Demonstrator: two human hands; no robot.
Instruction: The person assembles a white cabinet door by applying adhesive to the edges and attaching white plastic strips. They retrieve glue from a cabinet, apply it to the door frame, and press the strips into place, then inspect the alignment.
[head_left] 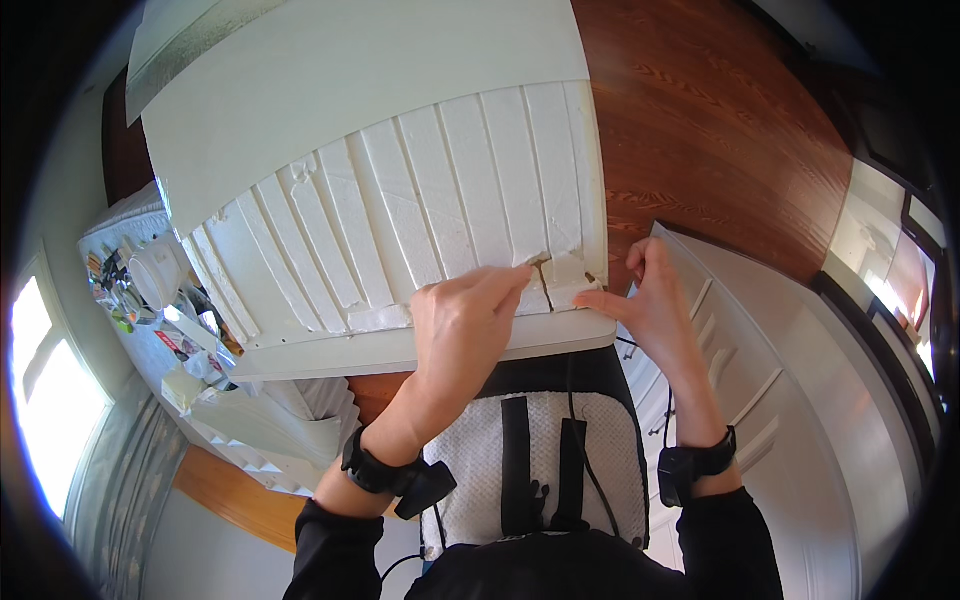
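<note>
White ribbed panel with long flat slats [440, 175] lay in front of the person, framed by a smooth cream border [560, 335]. Near right corner was damaged: narrow dark-brown gap [545, 285] beside a rough-edged white piece [570, 270]. Left hand [465, 320] was over the near edge, fingers bunched in a close pinch at the gap; couldn't tell whether they gripped anything. Right hand [655, 305] was at the corner, thumb out against the damaged edge, fingers curled and apart from the thumb, nothing seen held. Black wristband devices on both wrists. Smooth off-white sheet [380, 80] lay beyond the slats. White textured cushion with black straps [460, 450] below the panel; reddish-brown wooden floor [720, 120] and pale panelled cabinet [795, 360] right; bright window [45, 370] far left.
</note>
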